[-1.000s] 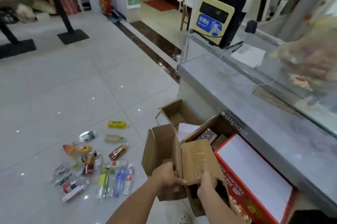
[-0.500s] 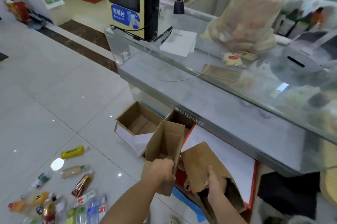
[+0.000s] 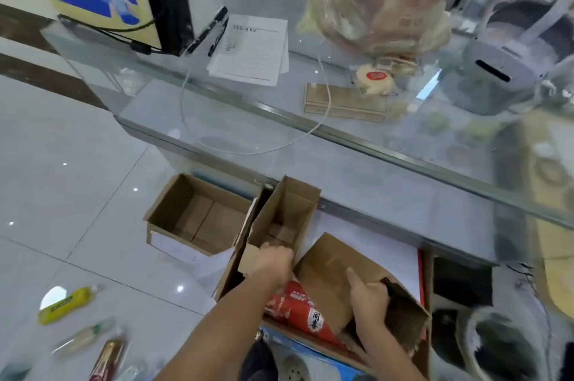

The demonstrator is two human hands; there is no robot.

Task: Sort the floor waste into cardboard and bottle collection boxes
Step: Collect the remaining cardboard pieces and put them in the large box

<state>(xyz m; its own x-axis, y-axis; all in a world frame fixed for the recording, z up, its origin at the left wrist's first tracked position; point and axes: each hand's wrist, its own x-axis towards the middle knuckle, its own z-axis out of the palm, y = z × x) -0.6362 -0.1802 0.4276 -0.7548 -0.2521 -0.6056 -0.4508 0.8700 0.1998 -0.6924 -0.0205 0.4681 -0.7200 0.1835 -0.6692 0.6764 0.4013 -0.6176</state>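
A person's left hand (image 3: 273, 262) grips an upright cardboard box (image 3: 279, 225) by its near edge while the right hand (image 3: 368, 296) holds a second box (image 3: 338, 272), both above a red carton (image 3: 298, 309) beside the glass counter (image 3: 357, 169). Another open box (image 3: 198, 216) sits on the floor (image 3: 62, 194) to the left, bottles (image 3: 66, 304) lying nearby.

A cardboard carton (image 3: 281, 219) in each hand, beside a glass counter (image 3: 341, 132).

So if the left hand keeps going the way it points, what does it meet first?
The left hand grips the upright cardboard box and points toward the glass counter; that box's far wall comes first, then probably the counter, though depth is unclear.
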